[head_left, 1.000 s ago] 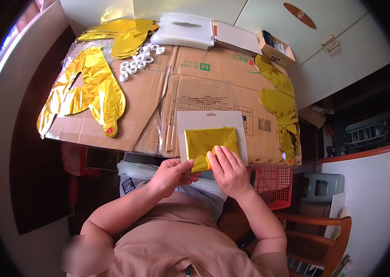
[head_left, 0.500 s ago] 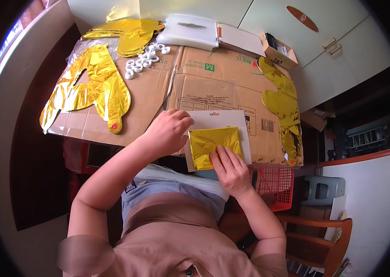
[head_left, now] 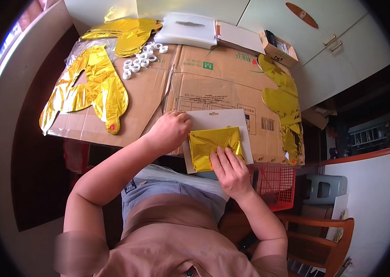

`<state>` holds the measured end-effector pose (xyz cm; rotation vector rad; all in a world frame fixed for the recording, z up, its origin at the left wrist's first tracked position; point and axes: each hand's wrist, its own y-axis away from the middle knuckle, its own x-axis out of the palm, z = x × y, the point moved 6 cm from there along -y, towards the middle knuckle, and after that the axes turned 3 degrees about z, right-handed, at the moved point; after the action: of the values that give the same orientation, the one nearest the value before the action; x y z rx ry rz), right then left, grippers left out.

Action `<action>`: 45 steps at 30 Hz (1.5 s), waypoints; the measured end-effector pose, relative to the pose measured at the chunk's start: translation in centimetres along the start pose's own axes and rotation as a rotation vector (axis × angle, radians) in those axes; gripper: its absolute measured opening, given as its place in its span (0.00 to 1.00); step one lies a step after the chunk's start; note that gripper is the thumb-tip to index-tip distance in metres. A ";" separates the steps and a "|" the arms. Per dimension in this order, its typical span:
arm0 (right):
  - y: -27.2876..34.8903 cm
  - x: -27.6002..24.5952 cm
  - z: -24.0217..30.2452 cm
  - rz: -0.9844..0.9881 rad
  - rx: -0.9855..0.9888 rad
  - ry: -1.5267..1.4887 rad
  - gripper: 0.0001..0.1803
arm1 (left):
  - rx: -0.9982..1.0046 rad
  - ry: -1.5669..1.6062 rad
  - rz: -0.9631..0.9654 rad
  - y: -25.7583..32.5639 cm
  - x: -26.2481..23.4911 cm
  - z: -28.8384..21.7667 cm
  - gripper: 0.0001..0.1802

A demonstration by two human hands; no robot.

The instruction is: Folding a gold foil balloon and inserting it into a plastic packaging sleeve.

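A folded gold foil balloon (head_left: pixel 206 141) lies on a white card (head_left: pixel 229 119) with a hanging slot at its top, at the near edge of the cardboard. My right hand (head_left: pixel 232 174) rests on the foil, its fingers stretched out and pressing the lower right part flat. Beside the card's upper left edge is my left hand (head_left: pixel 171 132), fingers curled closed. Whether they grip the card's edge or something small is hidden by the hand.
Flat gold foil balloons lie at the left (head_left: pixel 86 94), far left (head_left: pixel 135 34) and right (head_left: pixel 280 99). White ribbon rolls (head_left: pixel 142 59), clear plastic sleeves (head_left: pixel 186 30), a card stack (head_left: pixel 240 38) and a small box (head_left: pixel 279 50) line the back. A red basket (head_left: pixel 276 184) stands below.
Both hands keep nearly the same places. The right fingers still press the foil, and my left hand stays curled at the card's edge with only a slight shift.
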<state>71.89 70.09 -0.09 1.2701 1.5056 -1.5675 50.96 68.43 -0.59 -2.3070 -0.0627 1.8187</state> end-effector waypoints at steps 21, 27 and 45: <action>0.3 0.4 -0.3 -0.003 -0.019 0.004 0.21 | 0.102 -0.130 0.061 -0.3 0.8 -1.3 0.03; 0.3 0.2 -0.2 -0.029 -0.015 0.009 0.20 | 0.083 0.257 -0.163 -0.2 -2.3 0.3 0.14; 0.3 0.1 -0.2 0.011 -0.020 -0.036 0.19 | 0.205 0.094 -0.182 -3.6 -1.3 2.1 0.21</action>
<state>72.17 70.28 -0.32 1.2304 1.4861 -1.5561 48.95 72.04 0.88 -2.1637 -0.0657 1.5507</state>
